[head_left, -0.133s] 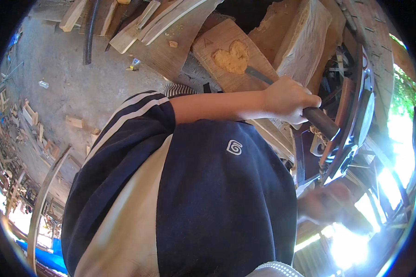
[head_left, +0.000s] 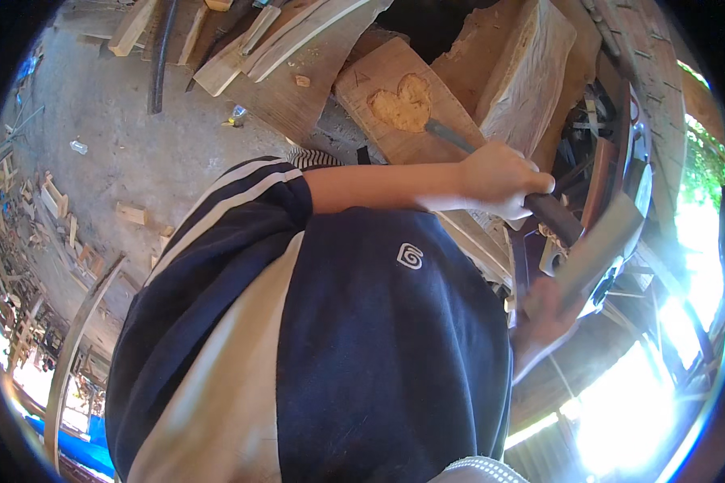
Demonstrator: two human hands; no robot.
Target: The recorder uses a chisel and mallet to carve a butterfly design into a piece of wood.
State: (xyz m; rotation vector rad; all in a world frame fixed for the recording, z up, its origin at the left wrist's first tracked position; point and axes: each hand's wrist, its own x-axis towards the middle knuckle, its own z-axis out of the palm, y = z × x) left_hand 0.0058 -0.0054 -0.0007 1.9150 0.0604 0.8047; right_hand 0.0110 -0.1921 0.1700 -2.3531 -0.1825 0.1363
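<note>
My left hand (head_left: 498,181) is closed round the dark handle of a chisel (head_left: 554,211). The metal blade reaches into a rough, heart-shaped hollow (head_left: 399,105) carved in a wooden board (head_left: 451,97). Below and right of that handle, my right hand (head_left: 544,314), blurred by motion, grips a pale wooden striking piece (head_left: 598,245). Its upper end is beside the chisel handle's butt; whether they touch I cannot tell.
Planks (head_left: 266,44) and a thick light timber piece (head_left: 524,80) surround the board. A dark cluttered structure (head_left: 620,129) stands at right. Wood offcuts (head_left: 56,197) lie on the concrete floor (head_left: 105,129) at left, near a long upright strip (head_left: 80,338).
My right hand and the piece in it have swung upward, toward the end of the chisel handle. My left hand and the chisel have barely moved.
</note>
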